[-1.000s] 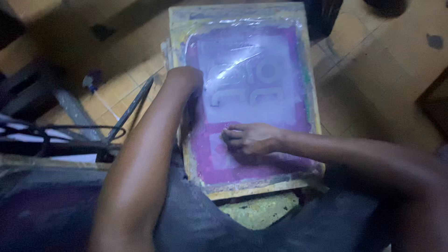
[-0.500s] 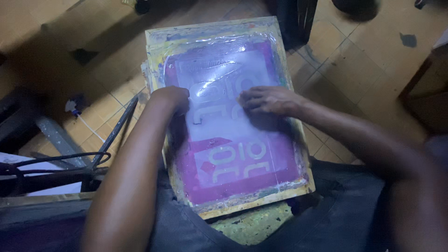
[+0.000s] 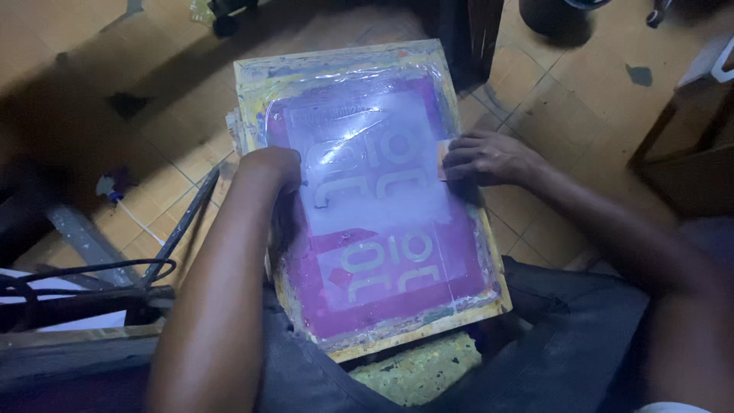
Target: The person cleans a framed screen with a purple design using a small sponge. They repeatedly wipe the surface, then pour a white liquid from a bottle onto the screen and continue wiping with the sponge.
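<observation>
A big flat printing frame rests on the person's lap, tipped a little away from them. Its wooden edge is yellow with paint stains. The middle of the frame is a purple screen with pale, rounded shapes on it. A clear shiny sheet lies over the top part of the screen, and light bounces off it.

The left hand is on the left side of the frame. Its fingers are curled in and press down on the frame near the edge of the clear sheet. It is closed into a loose fist, and I cannot tell if it grips anything.

The right hand is on the right side of the frame. Its fingers lie bent on the edge, with the tips touching a small strip of brown tape at the side of the clear sheet. The hand is not wrapped around anything; it just presses there.

Left of the frame, a thin dark metal rod leans across the tiled floor. A black cable loops below it. Right of the frame stands a piece of brown wooden furniture. Under the near edge of the frame, a stained yellow-green surface peeks out between the person's legs.
</observation>
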